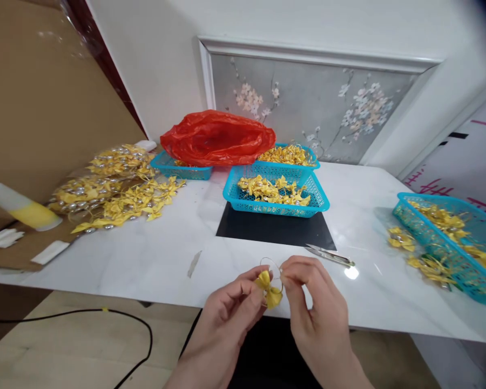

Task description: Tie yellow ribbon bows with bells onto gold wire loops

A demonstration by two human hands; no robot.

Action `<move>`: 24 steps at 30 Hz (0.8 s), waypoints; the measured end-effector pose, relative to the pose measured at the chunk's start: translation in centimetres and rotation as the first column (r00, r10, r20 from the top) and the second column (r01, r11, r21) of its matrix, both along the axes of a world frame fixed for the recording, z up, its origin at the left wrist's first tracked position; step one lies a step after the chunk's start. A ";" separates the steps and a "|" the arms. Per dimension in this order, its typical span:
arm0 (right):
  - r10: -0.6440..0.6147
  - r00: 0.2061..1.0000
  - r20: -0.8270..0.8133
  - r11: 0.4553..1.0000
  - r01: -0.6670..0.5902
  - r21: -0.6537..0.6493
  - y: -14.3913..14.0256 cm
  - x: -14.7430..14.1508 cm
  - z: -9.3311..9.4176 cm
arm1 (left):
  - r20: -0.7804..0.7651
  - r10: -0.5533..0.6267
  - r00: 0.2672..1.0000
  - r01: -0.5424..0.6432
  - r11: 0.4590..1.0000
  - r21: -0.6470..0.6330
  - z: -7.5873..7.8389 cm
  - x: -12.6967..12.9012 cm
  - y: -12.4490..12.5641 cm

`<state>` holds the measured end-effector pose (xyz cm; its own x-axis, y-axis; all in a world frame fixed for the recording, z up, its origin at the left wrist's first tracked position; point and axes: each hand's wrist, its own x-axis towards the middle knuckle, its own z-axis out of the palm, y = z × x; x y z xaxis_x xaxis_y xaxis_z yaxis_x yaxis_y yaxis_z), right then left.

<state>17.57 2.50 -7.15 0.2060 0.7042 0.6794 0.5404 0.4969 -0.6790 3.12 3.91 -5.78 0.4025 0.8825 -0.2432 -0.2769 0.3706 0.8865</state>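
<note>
A yellow ribbon bow (274, 296) on a thin wire ring (270, 259) is held over the front edge of the table. My left hand (233, 310) pinches the bow between thumb and fingers. With thumb and fingertips closed, my right hand (319, 302) grips the right side of the wire ring. The exact spot under its fingertips is partly hidden. Just beyond my right hand lies a pair of thread snips (332, 256). A blue basket (276, 208) of yellow bows with silvery beads stands farther back, on a black mat (273, 229).
Two more blue baskets stand behind, one under a red plastic bag (218, 138). At right, another blue basket (433, 251) has bagged bows (433, 270) beside it. Heaped beaded bows (117, 189) and a white-yellow tube (22, 208) are at left. A black cable (146, 324) crosses the floor.
</note>
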 end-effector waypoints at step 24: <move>-0.024 0.981 0.193 0.987 -0.008 0.163 0.3 0.6 -0.6 | 0.377 0.056 0.924 0.122 0.894 -0.432 0.1 -0.8 0.1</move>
